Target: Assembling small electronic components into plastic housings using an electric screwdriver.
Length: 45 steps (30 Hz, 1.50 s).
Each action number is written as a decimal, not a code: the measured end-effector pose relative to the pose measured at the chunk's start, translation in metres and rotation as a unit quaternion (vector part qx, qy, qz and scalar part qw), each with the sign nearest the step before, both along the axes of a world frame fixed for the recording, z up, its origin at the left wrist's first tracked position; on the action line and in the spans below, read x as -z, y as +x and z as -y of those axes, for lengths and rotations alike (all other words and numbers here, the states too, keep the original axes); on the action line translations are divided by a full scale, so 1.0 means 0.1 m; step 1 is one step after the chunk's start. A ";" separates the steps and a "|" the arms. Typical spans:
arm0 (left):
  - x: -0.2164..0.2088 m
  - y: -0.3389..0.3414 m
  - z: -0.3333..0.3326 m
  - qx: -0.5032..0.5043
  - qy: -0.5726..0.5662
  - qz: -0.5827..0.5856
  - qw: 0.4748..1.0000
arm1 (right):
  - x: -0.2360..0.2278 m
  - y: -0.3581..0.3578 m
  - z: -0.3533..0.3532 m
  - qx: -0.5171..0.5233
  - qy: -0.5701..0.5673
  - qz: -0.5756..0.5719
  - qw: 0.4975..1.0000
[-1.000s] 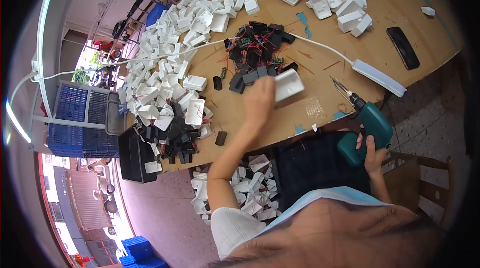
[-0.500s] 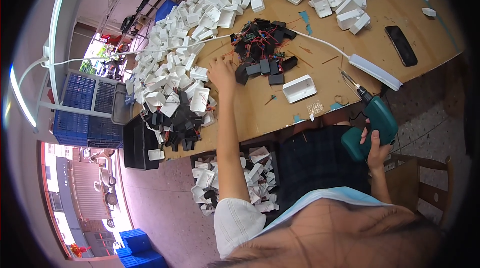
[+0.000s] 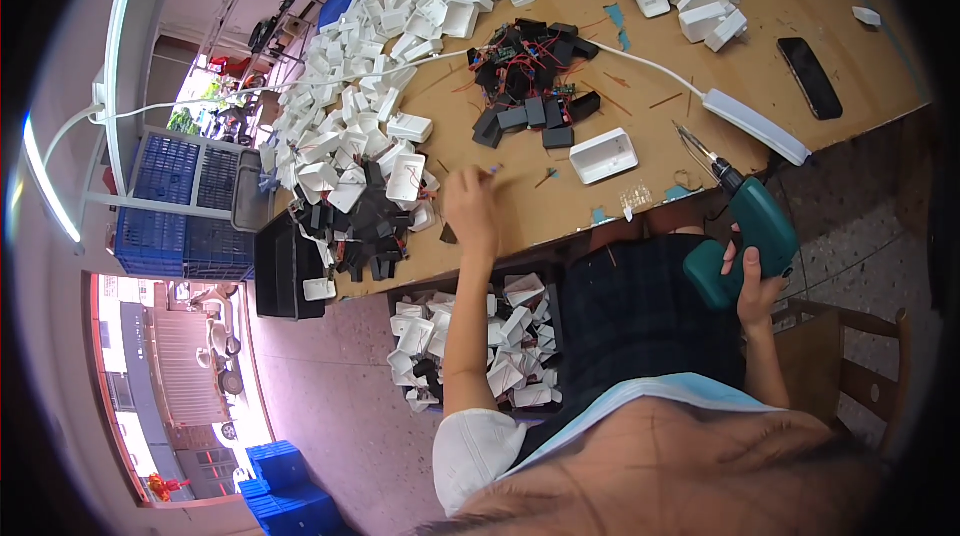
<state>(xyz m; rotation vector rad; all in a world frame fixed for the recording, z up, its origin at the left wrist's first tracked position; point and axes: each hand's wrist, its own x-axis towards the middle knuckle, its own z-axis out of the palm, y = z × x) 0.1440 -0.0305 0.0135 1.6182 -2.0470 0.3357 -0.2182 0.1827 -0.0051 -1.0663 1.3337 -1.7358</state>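
Note:
My right hand point(image 3: 757, 281) is wrapped round the handle of a green power drill point(image 3: 760, 221) at the table's near right edge, its long bit pointing up and left. My left hand point(image 3: 470, 208) is low over the cardboard-covered table, fingers curled and slightly blurred. From under its outer side pokes a small black piece point(image 3: 448, 234), mostly hidden by the hand. A tiny purplish bit shows by the fingertips. Beyond it lies a heap of black boxes with red wires and circuit boards point(image 3: 530, 86). An open white plastic case point(image 3: 604, 156) rests between the two hands.
White cases point(image 3: 420, 16) are piled along the far and left sides. More black parts point(image 3: 375, 231) lie at the left edge by a black bin point(image 3: 290, 266). A white power strip point(image 3: 755, 126) with its cable and a phone point(image 3: 810, 78) lie right. A crate of white cases point(image 3: 475, 346) stands below.
My left hand has come back from beside the black heap toward me and to the right; a black piece now shows under it. My right hand keeps the drill in nearly the same place.

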 end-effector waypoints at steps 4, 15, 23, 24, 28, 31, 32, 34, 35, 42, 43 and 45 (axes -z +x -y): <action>0.02 -0.01 -0.33 0.149 0.065 0.093 0.982 | -0.02 0.04 0.00 -0.014 0.009 0.004 1.000; 0.01 -0.41 0.11 0.065 0.207 -0.215 0.952 | -0.06 0.17 0.02 -0.034 0.008 0.012 0.999; 0.06 -0.56 0.16 0.042 0.249 -0.161 0.954 | -0.10 0.19 0.02 -0.038 0.000 0.013 0.999; 0.07 -0.57 0.13 0.017 0.243 -0.101 0.965 | -0.10 0.19 0.02 -0.042 -0.004 0.011 0.999; 0.16 -0.66 -0.06 0.014 0.090 -0.003 0.996 | -0.06 0.15 0.00 -0.045 -0.005 0.012 0.999; 0.10 -0.69 -0.34 0.112 0.053 -0.067 0.990 | 0.00 0.13 -0.02 -0.039 -0.005 0.019 0.999; 0.08 -0.74 -0.43 0.114 0.055 -0.067 0.990 | 0.02 0.12 -0.03 -0.044 0.002 0.021 0.999; 0.06 -0.95 -0.59 0.209 0.029 -0.099 0.972 | 0.05 0.12 -0.04 -0.047 0.011 0.021 0.999; 0.06 -1.04 -0.62 0.209 0.030 -0.100 0.972 | 0.09 0.13 -0.02 -0.055 0.018 0.023 0.998; 0.24 -1.58 -0.60 0.139 0.024 -0.179 0.974 | 0.16 0.24 0.11 -0.068 0.057 0.028 0.996; 0.24 -1.64 -0.60 0.098 -0.021 -0.157 0.983 | 0.17 0.25 0.13 -0.068 0.066 0.026 0.995; 0.22 -1.71 -0.58 0.056 -0.064 -0.136 0.987 | 0.14 0.29 0.18 -0.052 0.078 0.030 0.995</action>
